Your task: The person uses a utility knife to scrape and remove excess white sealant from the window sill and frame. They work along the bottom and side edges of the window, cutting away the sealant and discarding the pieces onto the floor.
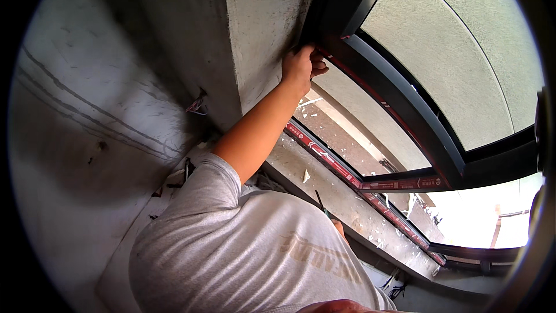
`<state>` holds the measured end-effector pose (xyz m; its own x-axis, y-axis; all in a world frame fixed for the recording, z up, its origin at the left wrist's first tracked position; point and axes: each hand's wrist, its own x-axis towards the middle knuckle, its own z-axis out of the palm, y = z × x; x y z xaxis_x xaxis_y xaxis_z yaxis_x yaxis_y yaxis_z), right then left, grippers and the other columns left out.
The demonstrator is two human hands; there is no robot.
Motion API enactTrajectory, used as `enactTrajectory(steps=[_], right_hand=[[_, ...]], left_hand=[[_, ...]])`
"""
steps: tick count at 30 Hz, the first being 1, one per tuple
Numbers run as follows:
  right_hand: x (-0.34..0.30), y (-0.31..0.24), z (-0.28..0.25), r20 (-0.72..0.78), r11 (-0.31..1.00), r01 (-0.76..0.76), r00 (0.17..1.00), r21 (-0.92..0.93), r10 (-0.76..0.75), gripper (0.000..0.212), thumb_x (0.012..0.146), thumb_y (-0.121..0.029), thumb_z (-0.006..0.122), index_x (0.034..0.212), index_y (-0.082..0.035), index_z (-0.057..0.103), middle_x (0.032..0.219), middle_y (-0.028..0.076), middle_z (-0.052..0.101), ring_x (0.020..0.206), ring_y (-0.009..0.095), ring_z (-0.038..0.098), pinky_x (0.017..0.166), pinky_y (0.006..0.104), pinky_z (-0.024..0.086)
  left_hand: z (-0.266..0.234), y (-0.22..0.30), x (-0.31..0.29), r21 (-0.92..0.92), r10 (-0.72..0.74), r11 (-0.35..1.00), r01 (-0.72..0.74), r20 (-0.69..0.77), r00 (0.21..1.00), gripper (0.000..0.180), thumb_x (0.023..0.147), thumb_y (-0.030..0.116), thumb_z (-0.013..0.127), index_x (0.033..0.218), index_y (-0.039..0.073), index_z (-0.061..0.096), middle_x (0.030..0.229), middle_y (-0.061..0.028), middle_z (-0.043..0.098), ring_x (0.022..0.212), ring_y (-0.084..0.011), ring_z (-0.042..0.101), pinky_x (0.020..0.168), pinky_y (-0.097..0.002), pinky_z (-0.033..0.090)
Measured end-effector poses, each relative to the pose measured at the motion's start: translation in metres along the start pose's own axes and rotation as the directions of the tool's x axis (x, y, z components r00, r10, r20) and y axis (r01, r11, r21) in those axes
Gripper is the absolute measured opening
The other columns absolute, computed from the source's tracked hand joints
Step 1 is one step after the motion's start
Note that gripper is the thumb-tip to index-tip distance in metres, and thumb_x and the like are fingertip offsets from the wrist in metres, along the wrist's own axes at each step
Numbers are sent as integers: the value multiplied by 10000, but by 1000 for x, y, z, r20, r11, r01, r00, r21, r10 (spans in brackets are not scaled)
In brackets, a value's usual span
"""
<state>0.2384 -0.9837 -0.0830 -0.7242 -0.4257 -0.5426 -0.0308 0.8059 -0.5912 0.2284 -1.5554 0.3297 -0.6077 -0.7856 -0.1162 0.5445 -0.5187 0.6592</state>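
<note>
My left arm reaches up to the dark window frame. My left hand is at the frame's upper left corner, beside the concrete wall edge, with its fingers curled in and the fingertips against the frame. Whatever they may pinch there is too small to make out. Red printed film runs along the lower frame bars. Low in front of my shirt, only a sliver of my right hand shows, closed round a screwdriver with a thin dark shaft and a bit of green at the handle.
A concrete sill strewn with white chips runs below the window. The concrete pillar stands close left of my left hand. Loose wires poke out of the wall side, and dark cables hang below the sill.
</note>
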Motion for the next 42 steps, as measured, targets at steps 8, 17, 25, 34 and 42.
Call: enactTrajectory(steps=[8,17,25,34,42], right_hand=[[6,-19,-3,8,998,-46,999,45,46,442,830,-429,692,838,13,703,712,222,671,712,306,691,694,413,525],[-56,-157,-44,-37,988,-113,993,-108,110,396,828,-385,684,891,5,724,759,194,700,761,286,690,742,396,518],[-51,-158,-38,44,983,-126,990,-134,133,415,833,-393,676,868,19,707,745,191,691,739,268,683,724,391,516],[-37,-171,-38,-9,966,-92,996,-241,92,439,821,-431,678,850,6,697,782,209,696,803,324,687,762,414,517],[-72,-160,-38,-57,984,-68,997,-164,59,377,862,-364,676,821,10,701,689,158,675,629,226,646,637,388,511]], left_hand=[[-11,8,11,-104,-151,981,161,94,984,205,944,241,577,898,53,647,805,-99,660,707,-248,651,790,-478,590],[-12,8,11,-120,-169,975,188,149,974,201,931,229,564,876,66,668,830,-98,713,702,-202,662,763,-410,588],[-7,10,15,-109,-202,972,207,51,978,185,898,205,549,838,55,638,798,-109,690,677,-236,653,766,-465,593],[7,16,7,-59,-210,976,210,4,978,194,926,209,551,866,46,637,755,-89,653,599,-209,619,626,-407,608],[12,18,5,-54,-181,983,177,-87,980,214,1005,202,513,944,42,642,735,-70,664,572,-149,593,546,-329,572]])
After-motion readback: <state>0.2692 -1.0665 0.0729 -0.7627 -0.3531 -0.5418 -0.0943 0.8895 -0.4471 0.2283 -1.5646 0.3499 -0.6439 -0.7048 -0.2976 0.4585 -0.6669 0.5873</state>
